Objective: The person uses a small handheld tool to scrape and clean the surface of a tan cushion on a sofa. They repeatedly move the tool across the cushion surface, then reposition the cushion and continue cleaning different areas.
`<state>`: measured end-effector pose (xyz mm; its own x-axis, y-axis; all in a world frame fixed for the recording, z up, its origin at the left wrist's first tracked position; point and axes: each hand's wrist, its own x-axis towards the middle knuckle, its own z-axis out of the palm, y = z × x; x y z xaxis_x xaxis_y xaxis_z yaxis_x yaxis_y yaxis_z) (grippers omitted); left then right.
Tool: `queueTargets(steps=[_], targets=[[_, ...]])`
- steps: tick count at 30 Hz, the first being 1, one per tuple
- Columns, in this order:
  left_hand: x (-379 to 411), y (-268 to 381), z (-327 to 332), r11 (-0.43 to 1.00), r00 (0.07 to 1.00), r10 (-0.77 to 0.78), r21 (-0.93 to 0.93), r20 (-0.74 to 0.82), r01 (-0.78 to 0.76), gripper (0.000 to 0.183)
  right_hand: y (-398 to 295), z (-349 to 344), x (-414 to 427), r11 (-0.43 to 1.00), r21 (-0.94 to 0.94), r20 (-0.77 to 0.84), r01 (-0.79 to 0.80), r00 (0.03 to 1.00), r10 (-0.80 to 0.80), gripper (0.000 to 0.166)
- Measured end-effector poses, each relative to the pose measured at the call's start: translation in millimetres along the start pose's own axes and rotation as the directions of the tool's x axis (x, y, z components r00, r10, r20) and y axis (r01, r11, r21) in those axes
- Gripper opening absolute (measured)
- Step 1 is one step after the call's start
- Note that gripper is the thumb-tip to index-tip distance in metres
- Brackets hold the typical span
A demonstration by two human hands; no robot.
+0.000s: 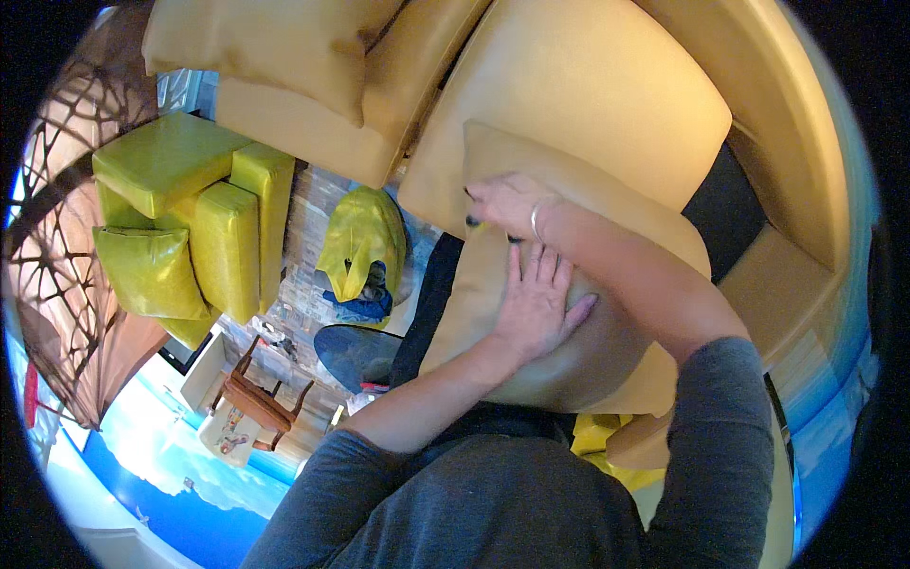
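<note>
A tan cushion lies in front of me, against the tan sofa seat cushion. My left hand presses flat on its face with the fingers spread. Just beyond, my right hand, with a silver bracelet at the wrist, rests near the cushion's far left edge, its fingers bent over the fabric. Whether those fingers pinch the cover is not clear. The two hands are close together, with the right forearm crossing over the cushion.
Another tan pillow lies on the sofa at upper left. Left of me are a yellow-green armchair with a matching pillow, a yellow bag on the floor, a dark round tabletop and a brown wooden chair.
</note>
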<state>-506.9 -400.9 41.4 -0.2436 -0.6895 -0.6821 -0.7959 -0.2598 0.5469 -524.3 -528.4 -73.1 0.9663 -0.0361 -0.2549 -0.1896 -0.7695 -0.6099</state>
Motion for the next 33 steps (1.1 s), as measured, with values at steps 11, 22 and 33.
queueTargets(steps=[11,22,33], targets=[[-3,-10,13,0.999,0.984,0.047,-0.016,-0.171,-0.051,0.082,3,-11,42,0.983,0.031,0.124,-0.179,0.977,0.174,0.03],[-8,-20,7,0.998,0.973,0.041,-0.036,-0.226,-0.05,0.089,44,-41,-4,0.621,0.378,-0.187,-0.686,0.6,0.777,0.017],[-64,0,13,0.99,0.951,0.137,0.057,-0.277,-0.126,0.092,-6,-23,-131,0.362,0.524,0.149,-0.771,0.501,0.852,0.025]])
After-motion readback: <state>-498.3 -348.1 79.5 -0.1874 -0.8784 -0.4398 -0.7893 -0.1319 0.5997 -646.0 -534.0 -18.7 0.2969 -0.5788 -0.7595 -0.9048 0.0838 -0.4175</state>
